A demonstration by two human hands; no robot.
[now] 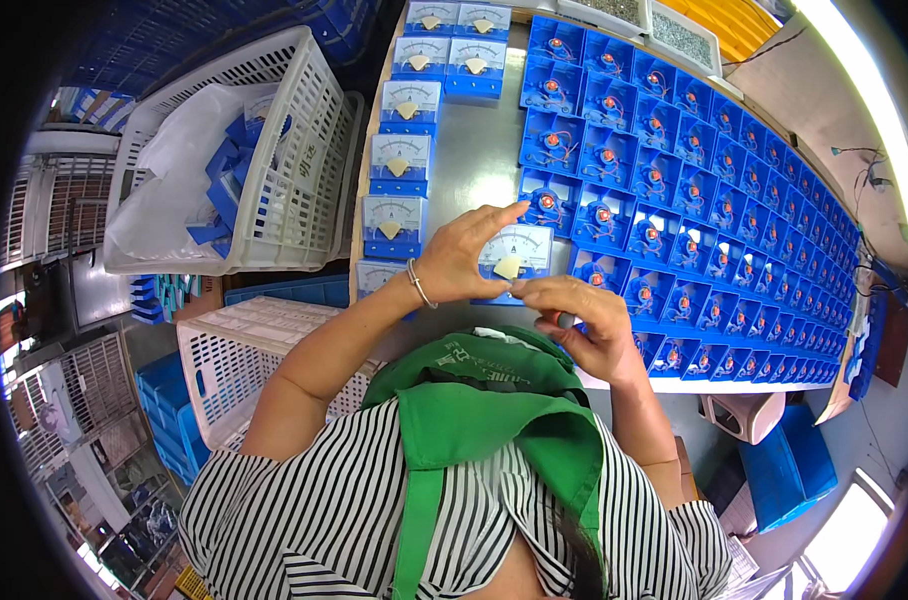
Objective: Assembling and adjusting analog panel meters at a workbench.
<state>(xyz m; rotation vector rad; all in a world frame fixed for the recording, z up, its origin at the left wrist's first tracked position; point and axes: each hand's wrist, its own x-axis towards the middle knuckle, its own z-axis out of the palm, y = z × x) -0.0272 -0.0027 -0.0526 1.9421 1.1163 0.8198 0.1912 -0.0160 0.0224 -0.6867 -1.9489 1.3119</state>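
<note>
An analog panel meter (pixel 519 243) with a blue base, clear cover and cream pointer-shaped piece sits in front of me on the metal worktop. My left hand (pixel 466 256) grips it from the left, fingers at its upper edge and thumb low. The curled fingers of my right hand (pixel 592 318) meet at the meter's lower right edge; whatever small thing they may pinch is hidden. To the left stands a column of similar meters (pixel 399 160). On the right, many open blue meter housings (pixel 608 160) with orange-red coils and thin wires fill a large block of rows.
A white plastic crate (pixel 319 170) with blue parts and clear plastic stands left of the table. Below it is another white crate (pixel 234 350). Trays of small parts (pixel 684 38) lie at the far edge. A blue bin (pixel 789 470) and a pale stool (pixel 744 413) are at lower right.
</note>
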